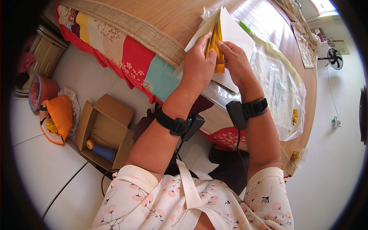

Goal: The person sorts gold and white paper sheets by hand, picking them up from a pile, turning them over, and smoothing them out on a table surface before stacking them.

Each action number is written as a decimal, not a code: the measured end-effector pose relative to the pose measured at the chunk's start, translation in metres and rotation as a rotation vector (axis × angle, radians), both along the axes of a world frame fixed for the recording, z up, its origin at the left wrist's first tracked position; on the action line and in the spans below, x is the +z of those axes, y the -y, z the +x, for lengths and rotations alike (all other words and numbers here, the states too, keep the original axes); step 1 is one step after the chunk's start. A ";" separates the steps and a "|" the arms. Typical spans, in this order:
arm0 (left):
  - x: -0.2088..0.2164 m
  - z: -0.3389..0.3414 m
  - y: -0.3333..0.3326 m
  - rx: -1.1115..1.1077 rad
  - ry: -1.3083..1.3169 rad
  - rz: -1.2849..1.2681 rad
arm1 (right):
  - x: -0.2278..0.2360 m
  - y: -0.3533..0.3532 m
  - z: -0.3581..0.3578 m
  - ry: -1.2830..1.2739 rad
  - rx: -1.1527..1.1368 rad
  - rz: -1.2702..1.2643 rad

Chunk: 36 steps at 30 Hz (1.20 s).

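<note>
A folded piece of gold paper (219,63) with a pale back stands between my two hands over the bed's edge. My left hand (197,65) is closed on its left side, thumb against the gold face. On the other side, my right hand (235,61) pinches the paper between thumb and fingers. Behind and under the hands is a white sheet (241,36); whether it is joined to the gold paper I cannot tell. Clear plastic (281,82) lies beneath, with small gold pieces (294,117) at its right end. Each wrist wears a black strap with a small device.
A woven mat (161,17) covers the bed, and a patchwork cover (132,57) hangs over its side. On the floor at left are an open cardboard box (111,111), an orange bag (59,117) and a reddish bucket (44,92). A black fan (335,59) is at far right.
</note>
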<state>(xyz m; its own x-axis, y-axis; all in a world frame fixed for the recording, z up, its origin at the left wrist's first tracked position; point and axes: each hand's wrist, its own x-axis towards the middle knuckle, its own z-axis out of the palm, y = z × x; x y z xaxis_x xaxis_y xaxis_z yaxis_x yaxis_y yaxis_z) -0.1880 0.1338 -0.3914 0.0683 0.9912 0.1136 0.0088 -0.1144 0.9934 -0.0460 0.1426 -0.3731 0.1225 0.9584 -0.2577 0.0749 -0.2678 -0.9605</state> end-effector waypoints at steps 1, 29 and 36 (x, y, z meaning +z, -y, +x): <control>-0.002 0.001 -0.001 0.018 0.019 0.033 | 0.000 0.000 0.000 0.009 0.002 -0.007; -0.007 0.004 -0.002 0.007 0.010 0.059 | -0.010 -0.002 0.002 0.068 -0.032 0.086; 0.001 0.003 0.001 -0.002 -0.019 0.011 | -0.004 -0.001 0.004 0.037 -0.011 0.023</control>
